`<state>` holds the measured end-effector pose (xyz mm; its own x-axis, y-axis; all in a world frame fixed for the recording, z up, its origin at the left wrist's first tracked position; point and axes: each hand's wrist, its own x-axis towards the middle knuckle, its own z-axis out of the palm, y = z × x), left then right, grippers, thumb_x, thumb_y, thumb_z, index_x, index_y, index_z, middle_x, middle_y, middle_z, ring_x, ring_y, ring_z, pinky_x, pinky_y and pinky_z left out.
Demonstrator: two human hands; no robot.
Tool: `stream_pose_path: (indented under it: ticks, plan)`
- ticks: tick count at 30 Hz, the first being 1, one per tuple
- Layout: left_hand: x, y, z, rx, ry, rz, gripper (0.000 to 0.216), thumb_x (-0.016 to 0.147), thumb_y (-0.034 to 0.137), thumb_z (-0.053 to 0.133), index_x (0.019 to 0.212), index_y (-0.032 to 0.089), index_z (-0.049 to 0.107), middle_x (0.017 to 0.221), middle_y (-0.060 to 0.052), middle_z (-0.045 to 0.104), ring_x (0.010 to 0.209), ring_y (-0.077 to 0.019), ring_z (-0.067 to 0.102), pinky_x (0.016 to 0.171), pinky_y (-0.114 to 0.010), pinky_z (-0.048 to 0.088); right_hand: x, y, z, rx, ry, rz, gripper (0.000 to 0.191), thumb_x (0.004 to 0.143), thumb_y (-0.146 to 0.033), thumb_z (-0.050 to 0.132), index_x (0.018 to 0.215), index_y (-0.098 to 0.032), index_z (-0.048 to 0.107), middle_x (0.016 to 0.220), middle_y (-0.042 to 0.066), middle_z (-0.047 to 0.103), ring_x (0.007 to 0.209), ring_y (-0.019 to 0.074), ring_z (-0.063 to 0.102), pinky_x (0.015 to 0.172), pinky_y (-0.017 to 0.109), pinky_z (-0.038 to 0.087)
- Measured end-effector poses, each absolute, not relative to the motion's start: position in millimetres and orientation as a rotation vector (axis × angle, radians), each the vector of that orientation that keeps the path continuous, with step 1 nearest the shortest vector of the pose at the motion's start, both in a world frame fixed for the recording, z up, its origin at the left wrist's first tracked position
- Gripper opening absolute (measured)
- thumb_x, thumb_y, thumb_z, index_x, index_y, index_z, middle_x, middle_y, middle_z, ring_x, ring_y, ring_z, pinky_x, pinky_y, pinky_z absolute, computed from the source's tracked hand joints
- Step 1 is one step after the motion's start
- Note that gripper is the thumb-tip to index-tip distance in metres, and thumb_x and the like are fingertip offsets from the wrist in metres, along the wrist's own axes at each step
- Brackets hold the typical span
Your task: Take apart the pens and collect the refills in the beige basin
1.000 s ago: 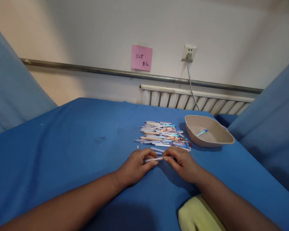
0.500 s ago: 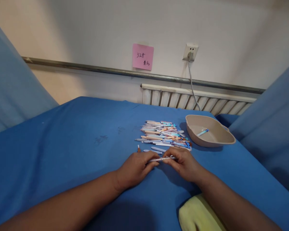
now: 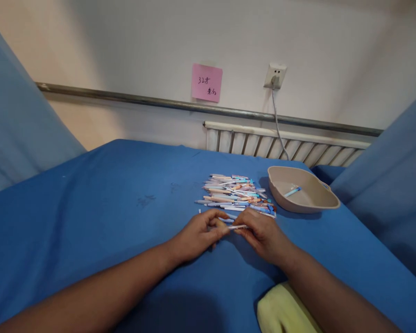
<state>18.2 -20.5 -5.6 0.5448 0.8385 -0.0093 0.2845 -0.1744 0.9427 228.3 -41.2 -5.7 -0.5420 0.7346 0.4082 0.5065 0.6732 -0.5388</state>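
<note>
Between my two hands is a slim white pen (image 3: 238, 227), held level just above the blue sheet. My right hand (image 3: 265, 233) pinches its right part between thumb and fingers. My left hand (image 3: 198, 235) is closed at the other end, thumb below and index finger arched over; the fingers hide that end. Just beyond my fingertips lie a couple of pale blue pens (image 3: 226, 220), partly covered by my hands. Behind them is a pile of many pens (image 3: 234, 192) in white, peach, blue and brown, mostly lying side by side.
A beige basin (image 3: 319, 196) stands right of the pile with one blue-capped pen (image 3: 293, 191) inside. Yellow cloth (image 3: 280, 307) lies by my right forearm. Blue curtains hang at both sides. A radiator (image 3: 249, 143), metal rail (image 3: 142, 99) and plugged-in socket (image 3: 275, 76) are along the wall.
My left hand has shifted its grip on the pen: the index finger is now raised and bent, and less of the pen shows. My right hand stays almost in place.
</note>
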Motion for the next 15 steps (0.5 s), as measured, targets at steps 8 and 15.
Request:
stream_pose_path:
  ticks: [8, 15]
  plan:
    - [16.3, -15.5, 0.0, 1.437, 1.103, 0.592, 0.047, 0.081, 0.058, 0.047, 0.065, 0.015, 0.053, 0.044, 0.005, 0.048, 0.031, -0.005, 0.032, 0.033, -0.018, 0.021, 229.2, -39.9, -6.4, -0.985, -2.189, 0.377, 0.012, 0.09, -0.022, 0.049, 0.094, -0.021, 0.059, 0.08, 0.004, 0.06, 0.074, 0.0164, 0.055, 0.067, 0.028, 0.041]
    - [18.6, -17.7, 4.6, 1.291, 0.979, 0.839, 0.043, 0.057, 0.039, 0.08, 0.081, 0.016, 0.054, 0.061, 0.005, 0.056, 0.048, -0.0062, 0.047, 0.045, -0.017, 0.035, 228.6, -36.7, -8.9, -1.043, -2.063, 0.419, 0.015, 0.09, -0.028, 0.049, 0.086, -0.021, 0.06, 0.071, 0.002, 0.061, 0.067, 0.0146, 0.055, 0.062, 0.026, 0.04]
